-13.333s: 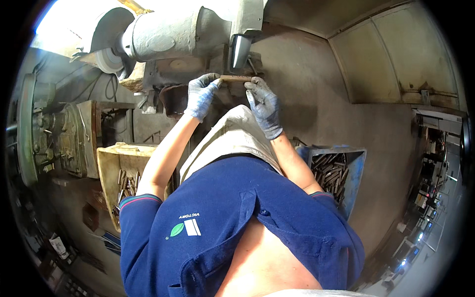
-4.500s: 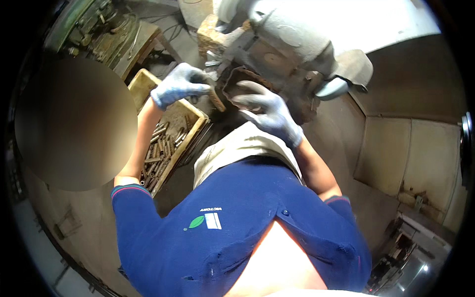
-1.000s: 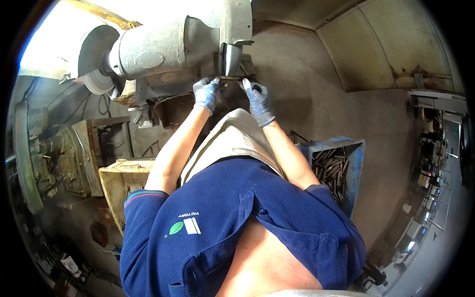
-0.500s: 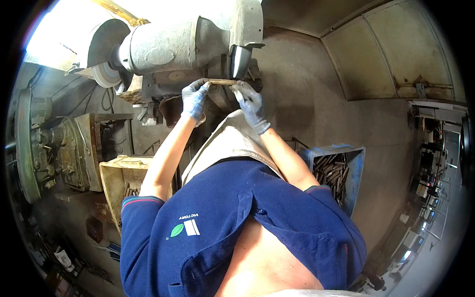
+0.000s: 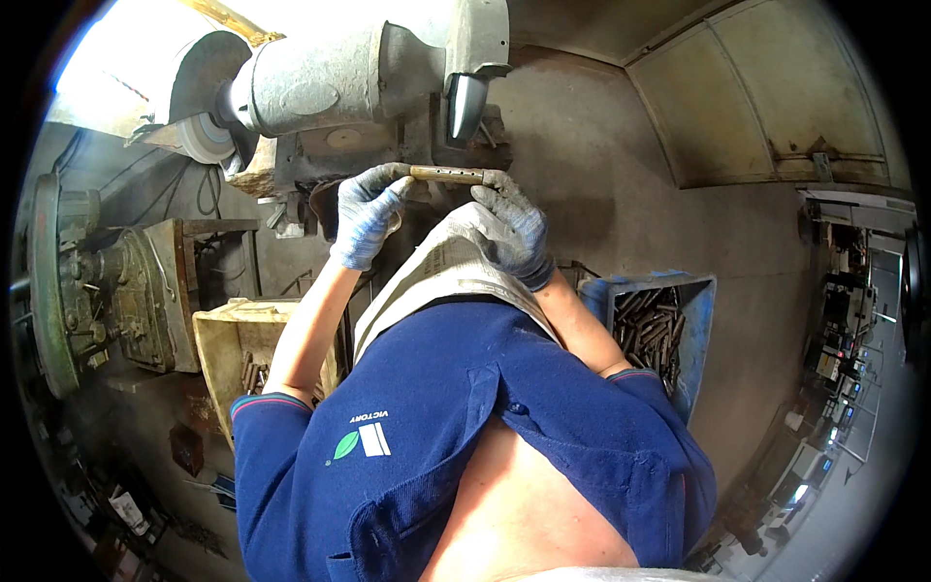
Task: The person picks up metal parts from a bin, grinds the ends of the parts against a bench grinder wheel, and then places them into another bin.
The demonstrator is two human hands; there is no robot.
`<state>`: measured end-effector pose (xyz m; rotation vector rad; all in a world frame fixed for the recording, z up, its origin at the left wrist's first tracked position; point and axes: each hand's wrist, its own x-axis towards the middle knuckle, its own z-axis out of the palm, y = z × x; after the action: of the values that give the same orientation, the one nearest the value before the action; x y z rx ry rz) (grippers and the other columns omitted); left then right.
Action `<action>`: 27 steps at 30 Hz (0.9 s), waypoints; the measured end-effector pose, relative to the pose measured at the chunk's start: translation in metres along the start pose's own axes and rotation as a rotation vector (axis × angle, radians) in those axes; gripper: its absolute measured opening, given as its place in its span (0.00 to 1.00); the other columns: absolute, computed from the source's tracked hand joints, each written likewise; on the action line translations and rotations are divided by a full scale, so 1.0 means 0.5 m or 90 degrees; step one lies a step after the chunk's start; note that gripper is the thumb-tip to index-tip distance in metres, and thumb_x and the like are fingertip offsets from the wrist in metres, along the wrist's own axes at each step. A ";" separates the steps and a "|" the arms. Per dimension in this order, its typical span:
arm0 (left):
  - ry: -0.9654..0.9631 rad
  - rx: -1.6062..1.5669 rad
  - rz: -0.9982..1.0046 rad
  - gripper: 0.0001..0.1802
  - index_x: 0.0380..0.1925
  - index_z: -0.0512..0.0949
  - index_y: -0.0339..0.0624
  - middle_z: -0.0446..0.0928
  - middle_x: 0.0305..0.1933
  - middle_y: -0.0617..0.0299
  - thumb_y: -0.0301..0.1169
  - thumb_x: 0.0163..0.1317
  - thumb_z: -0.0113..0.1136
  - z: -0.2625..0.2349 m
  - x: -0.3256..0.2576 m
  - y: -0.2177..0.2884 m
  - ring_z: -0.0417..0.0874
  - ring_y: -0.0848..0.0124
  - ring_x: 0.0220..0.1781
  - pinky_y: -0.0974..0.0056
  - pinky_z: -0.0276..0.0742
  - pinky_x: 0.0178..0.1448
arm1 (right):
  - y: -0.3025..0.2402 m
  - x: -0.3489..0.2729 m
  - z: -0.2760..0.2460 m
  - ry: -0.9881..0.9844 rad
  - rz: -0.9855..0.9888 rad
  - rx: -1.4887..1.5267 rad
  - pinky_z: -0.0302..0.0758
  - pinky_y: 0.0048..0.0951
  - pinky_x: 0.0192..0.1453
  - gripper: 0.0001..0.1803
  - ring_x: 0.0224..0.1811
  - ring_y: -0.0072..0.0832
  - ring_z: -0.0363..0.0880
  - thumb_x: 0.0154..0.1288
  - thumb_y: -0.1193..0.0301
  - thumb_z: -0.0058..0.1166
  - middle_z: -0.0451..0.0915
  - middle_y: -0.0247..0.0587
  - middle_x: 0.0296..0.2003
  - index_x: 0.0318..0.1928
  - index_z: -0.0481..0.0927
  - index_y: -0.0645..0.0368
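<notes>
A short brown metal bar (image 5: 448,175) with small holes lies level between my two gloved hands. My left hand (image 5: 367,211) pinches its left end and my right hand (image 5: 512,225) holds its right end. The bar sits just below the shiny grinding wheel (image 5: 465,105) of a big grey bench grinder (image 5: 330,82). A newspaper sheet (image 5: 441,272) covers my lap below the hands.
A second grinding wheel (image 5: 202,138) is at the grinder's left end. A yellowish wooden box (image 5: 225,339) with metal pieces stands at my left, a blue bin (image 5: 690,330) full of similar bars at my right. Green machinery (image 5: 73,281) lines the left wall.
Over the last second the bar has come down from against the wheel and now lies level a little below it, with both hands lower. Several seconds ago I was turned toward the wooden box.
</notes>
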<state>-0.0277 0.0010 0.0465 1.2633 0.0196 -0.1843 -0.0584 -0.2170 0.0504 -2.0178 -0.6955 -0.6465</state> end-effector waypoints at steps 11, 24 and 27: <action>-0.013 -0.058 -0.040 0.08 0.37 0.79 0.33 0.80 0.30 0.65 0.25 0.58 0.60 0.010 0.031 -0.025 0.76 0.81 0.28 0.77 0.69 0.32 | 0.029 -0.007 -0.002 -0.006 -0.005 -0.041 0.73 0.38 0.56 0.22 0.51 0.47 0.76 0.51 0.66 0.64 0.76 0.55 0.47 0.46 0.78 0.64; 0.027 -0.081 -0.153 0.07 0.36 0.79 0.30 0.81 0.30 0.55 0.23 0.59 0.58 0.072 0.165 -0.151 0.82 0.70 0.29 0.69 0.79 0.37 | 0.181 -0.037 0.032 0.098 0.369 0.163 0.73 0.26 0.44 0.06 0.37 0.24 0.78 0.59 0.74 0.57 0.82 0.40 0.34 0.37 0.82 0.62; 0.049 -0.106 -0.142 0.07 0.35 0.79 0.30 0.81 0.30 0.56 0.23 0.60 0.57 0.062 0.177 -0.187 0.81 0.71 0.29 0.69 0.79 0.36 | 0.191 -0.045 0.048 0.119 0.421 0.201 0.73 0.26 0.43 0.07 0.36 0.24 0.78 0.59 0.73 0.58 0.82 0.38 0.33 0.36 0.83 0.62</action>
<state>0.0428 -0.0667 -0.0429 1.1001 0.2392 -0.3200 -0.0047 -0.2450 -0.0302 -1.7171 0.0045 -0.2988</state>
